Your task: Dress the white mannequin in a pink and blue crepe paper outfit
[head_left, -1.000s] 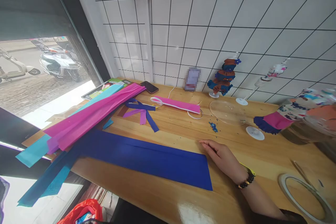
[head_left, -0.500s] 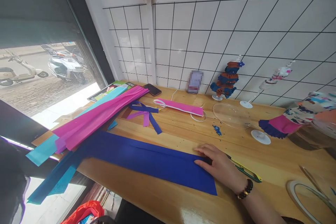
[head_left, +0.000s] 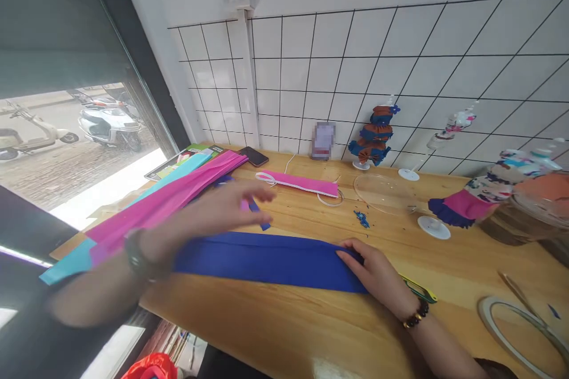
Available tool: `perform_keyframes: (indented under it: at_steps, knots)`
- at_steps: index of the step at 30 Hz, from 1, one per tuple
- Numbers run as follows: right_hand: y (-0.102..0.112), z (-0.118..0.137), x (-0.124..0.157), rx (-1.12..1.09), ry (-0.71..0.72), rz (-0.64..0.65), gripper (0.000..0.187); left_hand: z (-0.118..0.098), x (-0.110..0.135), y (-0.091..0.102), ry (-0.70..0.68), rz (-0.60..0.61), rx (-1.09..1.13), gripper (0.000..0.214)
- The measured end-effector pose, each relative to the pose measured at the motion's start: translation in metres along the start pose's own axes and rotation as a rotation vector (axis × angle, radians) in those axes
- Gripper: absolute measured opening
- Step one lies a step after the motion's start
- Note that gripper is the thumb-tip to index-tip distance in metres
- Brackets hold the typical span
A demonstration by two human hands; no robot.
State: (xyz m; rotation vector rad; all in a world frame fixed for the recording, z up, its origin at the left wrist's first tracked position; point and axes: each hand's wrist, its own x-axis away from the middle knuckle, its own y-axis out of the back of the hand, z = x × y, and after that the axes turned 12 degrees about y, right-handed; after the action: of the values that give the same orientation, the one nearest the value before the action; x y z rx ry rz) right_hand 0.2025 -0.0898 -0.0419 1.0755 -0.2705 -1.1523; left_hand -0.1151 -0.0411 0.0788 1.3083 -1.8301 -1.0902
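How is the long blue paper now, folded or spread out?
Folded lengthwise: the blue paper is a narrower strip than half a second ago, lying flat on the table, with the right hand pressing its end.

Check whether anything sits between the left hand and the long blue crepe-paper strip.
Nothing visible does. The left hand, motion-blurred, is over the far edge of the long blue crepe-paper strip; contact is unclear. The right hand rests on the strip's right end.
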Motion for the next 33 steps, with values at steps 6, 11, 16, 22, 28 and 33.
perform_keyframes:
  at_steps: [6, 11, 16, 22, 28, 33]
  knots:
    - [0.002, -0.037, 0.004, 0.174, 0.006, -0.165, 0.028, 0.015, -0.002, -0.085, -0.160, 0.101, -0.157, 0.042]
    - [-0.002, -0.032, 0.001, 0.266, 0.124, -0.124, 0.025, 0.012, -0.011, -0.114, -0.287, 0.034, -0.394, 0.030]
    - [-0.014, -0.019, -0.009, 0.330, 0.195, -0.033, 0.024, 0.013, -0.019, -0.116, -0.371, 0.012, -0.542, 0.028]
    - [-0.015, -0.019, -0.015, 0.399, 0.177, 0.005, 0.025, 0.016, -0.030, -0.113, -0.279, 0.028, -0.421, 0.023]
    - [-0.008, -0.032, -0.013, 0.409, 0.117, 0.000, 0.029, 0.031, -0.036, -0.094, -0.036, 0.098, -0.209, 0.022]
    - [-0.006, -0.032, -0.014, 0.355, 0.117, 0.031, 0.020, 0.054, -0.034, -0.077, 0.022, 0.217, -0.197, 0.021]
